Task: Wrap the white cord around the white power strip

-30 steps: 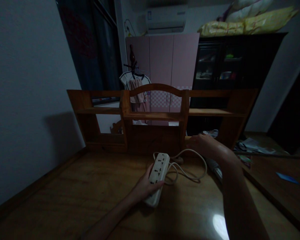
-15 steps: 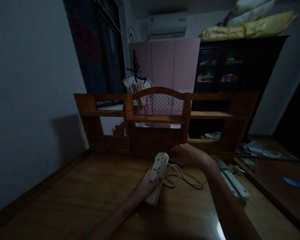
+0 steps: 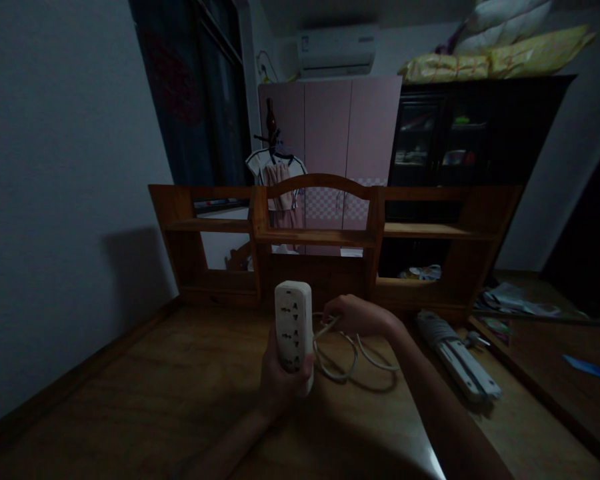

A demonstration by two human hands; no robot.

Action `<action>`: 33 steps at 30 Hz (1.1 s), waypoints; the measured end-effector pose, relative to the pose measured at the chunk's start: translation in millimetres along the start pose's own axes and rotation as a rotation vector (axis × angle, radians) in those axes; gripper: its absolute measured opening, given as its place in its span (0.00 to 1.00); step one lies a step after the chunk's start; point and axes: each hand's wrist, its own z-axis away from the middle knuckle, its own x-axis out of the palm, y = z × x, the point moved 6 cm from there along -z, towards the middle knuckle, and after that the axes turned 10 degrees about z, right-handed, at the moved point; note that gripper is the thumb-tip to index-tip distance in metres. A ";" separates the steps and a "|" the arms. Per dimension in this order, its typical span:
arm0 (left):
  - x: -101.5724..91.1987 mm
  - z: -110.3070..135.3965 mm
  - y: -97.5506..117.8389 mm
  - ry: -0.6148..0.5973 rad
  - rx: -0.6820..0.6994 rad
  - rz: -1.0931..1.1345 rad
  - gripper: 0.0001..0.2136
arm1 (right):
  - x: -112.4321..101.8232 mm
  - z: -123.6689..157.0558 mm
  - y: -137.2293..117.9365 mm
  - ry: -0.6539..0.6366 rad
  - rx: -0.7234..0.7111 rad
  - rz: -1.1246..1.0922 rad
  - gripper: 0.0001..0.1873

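Observation:
A white power strip [image 3: 294, 320] stands tilted up above the desk, its socket face turned towards me. Wrapped around its lower part is my left hand [image 3: 280, 380], thumb across the front edge. Just right of the strip, my right hand [image 3: 353, 315] pinches the pale power cord [image 3: 326, 328]. Loose loops of that cord hang and lie between the strip and my right forearm. Part of the cord behind the strip is hidden.
A second power strip [image 3: 467, 367] with its cord wound on lies at the right, beside a plug [image 3: 477, 339]. Across the back of the wooden desk [image 3: 130, 380] runs a wooden shelf unit [image 3: 320, 237]. A blue packet [image 3: 586, 367] lies further right.
The power strip has swung from a slant to nearly upright and turned its sockets towards me. My right hand has moved left and closed on the cord.

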 end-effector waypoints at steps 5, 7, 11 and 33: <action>9.2 0.8 6.1 -0.128 0.024 0.010 0.40 | -17.9 17.0 15.2 0.032 0.043 -0.113 0.13; 17.0 3.7 13.3 -0.260 0.048 0.026 0.40 | -21.2 23.7 16.2 -0.002 0.052 -0.162 0.16; 27.3 12.0 25.8 -0.458 0.078 0.056 0.42 | -26.8 32.2 15.7 -0.012 0.059 -0.167 0.15; 18.9 37.4 5.2 -0.489 0.333 -0.055 0.44 | -10.5 30.3 62.1 -0.106 0.141 -0.238 0.23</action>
